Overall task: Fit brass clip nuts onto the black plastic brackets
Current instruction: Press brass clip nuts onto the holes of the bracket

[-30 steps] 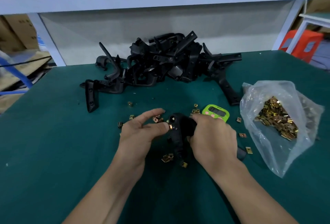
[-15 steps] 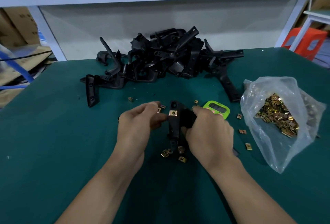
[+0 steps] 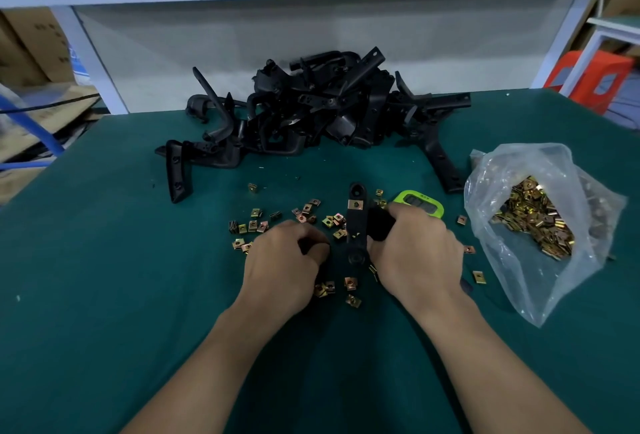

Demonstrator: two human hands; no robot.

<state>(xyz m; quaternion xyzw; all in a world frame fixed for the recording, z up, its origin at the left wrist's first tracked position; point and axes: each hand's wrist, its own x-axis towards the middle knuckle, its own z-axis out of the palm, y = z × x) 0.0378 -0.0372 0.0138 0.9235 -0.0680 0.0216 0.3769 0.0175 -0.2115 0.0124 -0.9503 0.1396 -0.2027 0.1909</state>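
- Right hand [image 3: 415, 250] grips the bracket [image 3: 356, 225] round its middle, at the centre of the mat [image 3: 104, 295]. One nut [image 3: 355, 205] is already clipped near the far end.
- Left hand [image 3: 282, 260] is curled down among the loose nuts [image 3: 252, 224]. Can't tell if it's pinching one.
- Bracket looks light and stiff. Nuts look tiny and probably slippery, so I'd pinch the flat faces.
- Bag [image 3: 519, 163] lies open, with loads more nuts inside.
- Bracket pile [image 3: 311, 111] sits behind.

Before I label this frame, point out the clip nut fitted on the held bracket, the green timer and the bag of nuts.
fitted clip nut [image 3: 355, 204], head view, centre of its brass face.
green timer [image 3: 420, 201], head view, its dark display.
bag of nuts [image 3: 540, 163], head view, clear plastic wall above the nuts.
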